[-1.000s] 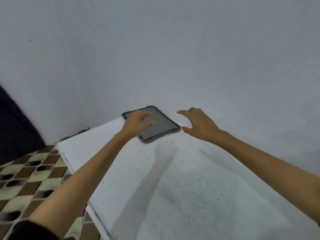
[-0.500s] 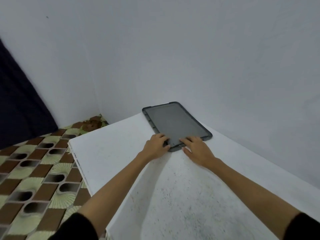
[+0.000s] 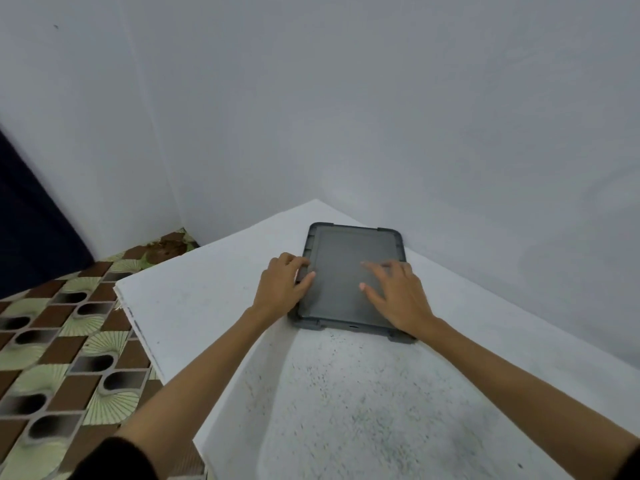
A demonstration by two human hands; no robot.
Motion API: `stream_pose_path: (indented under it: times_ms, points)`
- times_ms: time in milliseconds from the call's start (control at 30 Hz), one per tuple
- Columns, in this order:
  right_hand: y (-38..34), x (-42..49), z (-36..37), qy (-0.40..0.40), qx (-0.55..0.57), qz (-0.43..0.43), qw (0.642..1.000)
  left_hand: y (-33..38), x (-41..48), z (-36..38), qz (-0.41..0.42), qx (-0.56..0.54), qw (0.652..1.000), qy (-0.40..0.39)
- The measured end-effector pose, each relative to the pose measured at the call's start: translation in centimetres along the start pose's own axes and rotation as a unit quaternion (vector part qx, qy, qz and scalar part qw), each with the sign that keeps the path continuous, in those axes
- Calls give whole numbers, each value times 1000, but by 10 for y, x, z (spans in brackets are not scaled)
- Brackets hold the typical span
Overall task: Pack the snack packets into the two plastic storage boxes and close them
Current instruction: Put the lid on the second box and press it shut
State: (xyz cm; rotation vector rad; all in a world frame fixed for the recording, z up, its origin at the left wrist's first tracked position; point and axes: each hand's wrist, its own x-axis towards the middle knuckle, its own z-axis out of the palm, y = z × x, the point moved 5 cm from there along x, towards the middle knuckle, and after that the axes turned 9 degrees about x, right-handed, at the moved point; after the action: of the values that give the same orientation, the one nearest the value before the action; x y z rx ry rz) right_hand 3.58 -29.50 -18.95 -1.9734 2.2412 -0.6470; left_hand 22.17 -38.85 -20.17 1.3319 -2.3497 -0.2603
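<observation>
A flat dark grey lid (image 3: 349,251) lies on the white table (image 3: 207,299) near the far corner, against the wall. My left hand (image 3: 280,285) grips the lid's left edge, fingers curled over the rim and thumb on top. My right hand (image 3: 398,296) rests flat on the lid's right half with its fingers spread. No snack packets and no storage boxes are in view.
Grey walls (image 3: 450,133) close off the table at the back and right. The table's left edge drops to a brown and green patterned floor (image 3: 62,341). A dark cloth (image 3: 31,237) hangs at the far left.
Both hands have moved from the lid's near edge further onto it: the left now at its left side, the right flat on top. The lid has turned and sits squarer to me.
</observation>
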Motion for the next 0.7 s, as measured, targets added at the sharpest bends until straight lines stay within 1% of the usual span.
stream_pose_path:
  times_ms: [67,100,167,233,300,367,400,500,567,700]
  points:
    - [25,5,5,-57,-6,141,988,-2,0,14,-78,30,993,-81]
    - [36,5,6,-72,-3,187,980,0,-1,19,-97,40,989,-105]
    - [48,4,11,-92,7,233,968,6,-4,26,-109,42,985,-124]
    - [51,1,19,-102,32,235,966,14,-6,33,-106,20,983,-146]
    - [47,-6,22,-61,76,220,971,21,-8,38,-98,-23,981,-168]
    - [44,-13,18,-3,135,214,967,24,-11,34,-99,-92,978,-157]
    - [43,-16,15,15,161,214,963,25,-12,31,-101,-135,975,-144]
    - [39,-25,7,41,211,215,953,29,-20,22,-100,-250,955,-121]
    - [34,-31,-2,64,227,212,949,36,-26,15,-91,-264,953,-116]
    - [24,-43,-32,93,231,203,947,53,-31,-8,-80,-234,963,-105]
